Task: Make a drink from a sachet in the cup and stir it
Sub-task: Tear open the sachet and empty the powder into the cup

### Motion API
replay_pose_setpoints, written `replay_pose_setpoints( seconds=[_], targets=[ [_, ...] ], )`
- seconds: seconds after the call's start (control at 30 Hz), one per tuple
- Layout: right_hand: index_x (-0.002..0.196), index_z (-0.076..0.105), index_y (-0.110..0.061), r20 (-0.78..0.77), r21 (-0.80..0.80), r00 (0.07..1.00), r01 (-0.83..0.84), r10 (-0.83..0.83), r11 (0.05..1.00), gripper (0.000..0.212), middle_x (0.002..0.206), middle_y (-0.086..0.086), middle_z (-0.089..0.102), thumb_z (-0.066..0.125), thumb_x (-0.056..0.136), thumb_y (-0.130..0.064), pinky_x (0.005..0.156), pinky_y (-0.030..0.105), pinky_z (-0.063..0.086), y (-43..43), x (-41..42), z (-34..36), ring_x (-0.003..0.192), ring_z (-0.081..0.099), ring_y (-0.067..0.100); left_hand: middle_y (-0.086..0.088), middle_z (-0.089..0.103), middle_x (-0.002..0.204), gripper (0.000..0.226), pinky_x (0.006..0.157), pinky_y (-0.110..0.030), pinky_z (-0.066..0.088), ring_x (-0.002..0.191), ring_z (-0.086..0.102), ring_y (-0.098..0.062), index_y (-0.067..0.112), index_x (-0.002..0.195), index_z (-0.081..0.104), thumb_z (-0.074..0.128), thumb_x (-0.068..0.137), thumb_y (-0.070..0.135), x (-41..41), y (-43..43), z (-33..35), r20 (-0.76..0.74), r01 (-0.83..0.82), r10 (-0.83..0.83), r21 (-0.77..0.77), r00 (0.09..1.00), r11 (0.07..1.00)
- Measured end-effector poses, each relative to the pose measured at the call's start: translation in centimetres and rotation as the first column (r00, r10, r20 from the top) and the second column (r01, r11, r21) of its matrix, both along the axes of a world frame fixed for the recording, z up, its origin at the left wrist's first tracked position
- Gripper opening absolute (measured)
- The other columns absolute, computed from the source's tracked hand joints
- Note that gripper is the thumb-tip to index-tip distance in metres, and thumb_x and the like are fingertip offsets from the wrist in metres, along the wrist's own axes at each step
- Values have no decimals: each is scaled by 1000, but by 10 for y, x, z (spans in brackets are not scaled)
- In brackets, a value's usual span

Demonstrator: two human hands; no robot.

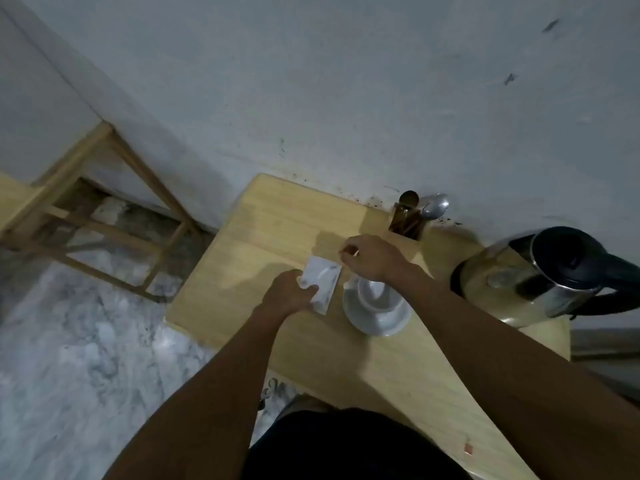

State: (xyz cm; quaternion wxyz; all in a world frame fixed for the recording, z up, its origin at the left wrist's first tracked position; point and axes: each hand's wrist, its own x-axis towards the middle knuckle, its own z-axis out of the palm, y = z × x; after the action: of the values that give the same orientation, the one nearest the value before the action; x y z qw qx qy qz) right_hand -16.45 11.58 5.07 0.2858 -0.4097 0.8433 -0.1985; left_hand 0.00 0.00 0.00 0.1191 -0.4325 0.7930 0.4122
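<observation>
A white sachet [322, 284] is held above the wooden table [277, 220], just left of the cup. My left hand [289, 294] grips its lower end. My right hand [372, 256] is pinched shut just beyond the sachet's upper right corner, with a small pale strip between thumb and finger; whether it still joins the sachet I cannot tell. A white cup [375, 296] stands on a white saucer [377, 318], partly under my right wrist. A metal spoon [434, 204] stands in a brown holder [407, 221] against the wall.
A steel electric kettle [540, 275] with a black lid and handle stands at the table's right end. A wooden frame stool [100, 216] stands on the marble floor to the left. The wall runs close behind the table.
</observation>
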Motion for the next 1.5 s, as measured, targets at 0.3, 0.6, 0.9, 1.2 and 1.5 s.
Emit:
replay_pose_setpoints(
  seconds=[0.3,0.6,0.9,1.2,1.5],
  targets=[
    [137,49,-24,92,312,995,-72,45,947,44,140,3,52,56,94,-34,89,38,50,-49,-1,-50,117,55,26,-10,55,119,55,87,-36,45,109,58,-29,18,127,54,67,78,41,-2,-10,-36,36,79,-75,-132,997,988],
    [128,51,-21,88,330,993,51,-85,942,45,120,7,61,61,85,-26,76,33,43,-66,13,-85,106,59,30,-4,58,114,54,81,-35,48,101,62,-25,23,125,55,71,76,38,1,-10,-43,-30,33,-37,-114,999,993],
    [60,53,-23,230,75,957,163,-176,984,30,62,-6,50,64,88,-23,58,30,35,-56,9,-54,63,48,15,-9,63,107,46,82,-40,52,97,61,-25,19,120,58,60,81,44,-1,-21,-43,-234,-104,64,-163,970,981],
    [92,77,-5,405,-190,879,352,-253,917,18,80,4,71,71,89,-22,62,14,44,-21,11,1,64,58,4,-6,73,91,20,78,-32,54,86,68,-18,13,98,71,58,92,27,-16,-44,17,-463,-9,112,219,879,976],
    [93,76,-14,359,-334,871,455,-335,825,10,87,-4,74,69,91,-20,73,18,51,0,30,31,79,66,4,3,70,83,17,67,-17,46,73,60,-4,18,88,70,55,93,25,-33,-28,64,-526,66,53,205,849,977]
  ],
)
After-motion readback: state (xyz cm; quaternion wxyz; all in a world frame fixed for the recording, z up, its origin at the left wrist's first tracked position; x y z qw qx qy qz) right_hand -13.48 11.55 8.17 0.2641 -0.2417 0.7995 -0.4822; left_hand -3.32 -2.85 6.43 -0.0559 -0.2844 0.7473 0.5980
